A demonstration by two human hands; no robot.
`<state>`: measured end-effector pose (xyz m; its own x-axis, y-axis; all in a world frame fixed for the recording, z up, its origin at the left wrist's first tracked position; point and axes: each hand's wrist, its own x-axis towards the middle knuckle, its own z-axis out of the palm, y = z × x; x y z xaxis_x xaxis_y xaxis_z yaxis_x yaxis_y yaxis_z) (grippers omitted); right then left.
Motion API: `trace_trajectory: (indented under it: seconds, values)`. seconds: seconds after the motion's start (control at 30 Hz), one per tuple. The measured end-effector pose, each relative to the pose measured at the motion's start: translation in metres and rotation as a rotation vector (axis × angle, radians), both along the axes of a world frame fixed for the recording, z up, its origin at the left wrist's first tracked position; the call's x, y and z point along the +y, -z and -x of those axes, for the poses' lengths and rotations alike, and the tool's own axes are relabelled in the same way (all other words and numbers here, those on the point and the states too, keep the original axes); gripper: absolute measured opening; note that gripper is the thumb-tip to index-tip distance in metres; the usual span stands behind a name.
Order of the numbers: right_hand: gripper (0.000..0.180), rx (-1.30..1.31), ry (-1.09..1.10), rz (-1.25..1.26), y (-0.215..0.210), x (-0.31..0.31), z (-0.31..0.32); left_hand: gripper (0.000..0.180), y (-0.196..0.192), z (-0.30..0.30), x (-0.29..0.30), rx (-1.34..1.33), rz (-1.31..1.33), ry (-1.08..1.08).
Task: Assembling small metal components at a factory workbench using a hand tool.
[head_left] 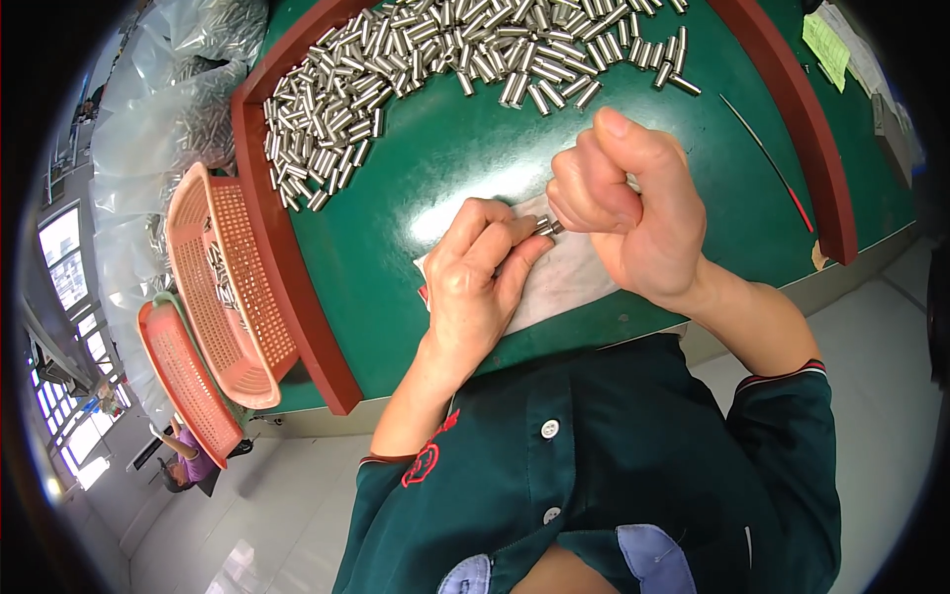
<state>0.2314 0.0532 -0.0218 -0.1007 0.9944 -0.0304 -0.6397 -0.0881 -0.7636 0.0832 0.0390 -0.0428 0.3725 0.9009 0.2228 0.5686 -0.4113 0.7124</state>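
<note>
Both hands meet over the white cloth [569,277]: the left hand [475,287] pinches a small metal tube [547,227], and the right hand [633,208] is closed in a fist at its tip. It seems much is left, because the big pile of tubes [416,69] lies on the green table [435,168], with only some in the orange basket [223,287].

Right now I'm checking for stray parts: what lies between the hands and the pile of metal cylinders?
In the head view, only bare green mat lies between the hands and the pile of metal cylinders.
</note>
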Motion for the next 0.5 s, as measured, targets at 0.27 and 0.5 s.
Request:
trace_trajectory:
  seconds: [0.27,0.5]
  values:
    - [0.046,-0.001,0.002,-0.002,0.0018,-0.0010,0.0002,0.015,0.0024,0.0004,0.0013,-0.005,-0.048,0.034]
    - [0.045,-0.126,0.056,-0.085,0.0010,-0.0065,0.0057,0.015,0.0042,0.0024,0.0022,-0.013,-0.061,0.049]
